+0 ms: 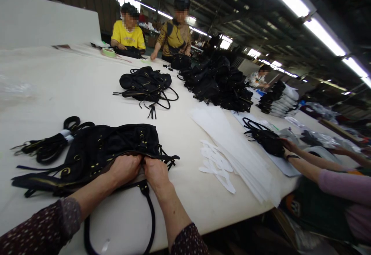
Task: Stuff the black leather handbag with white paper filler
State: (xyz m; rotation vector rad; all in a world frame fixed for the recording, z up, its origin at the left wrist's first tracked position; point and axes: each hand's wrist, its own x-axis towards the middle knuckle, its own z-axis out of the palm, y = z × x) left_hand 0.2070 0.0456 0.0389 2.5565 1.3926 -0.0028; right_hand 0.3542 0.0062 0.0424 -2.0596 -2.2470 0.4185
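Observation:
A black handbag [113, 143] with brass-coloured rings and studs lies on its side on the white table in front of me. My left hand [126, 170] is closed on the near edge of its zipped opening. Right beside it, my right hand [155, 172] grips the same edge, knuckles almost touching the left. My fingertips are hidden in the fold of the bag. One round handle [152, 212] of the bag loops toward me over the table. Left of the bag lies a bundled black shoulder strap [52, 147] with a white wrap and metal clips.
Beyond are another black handbag [147, 83] and a large heap of black bags [217, 81]. White paper sheets [234, 150] and cut strips [216, 162] lie to the right. A co-worker's hands [286, 147] hold a small black bag [268, 141]. Two people work across the table near green tape [108, 52].

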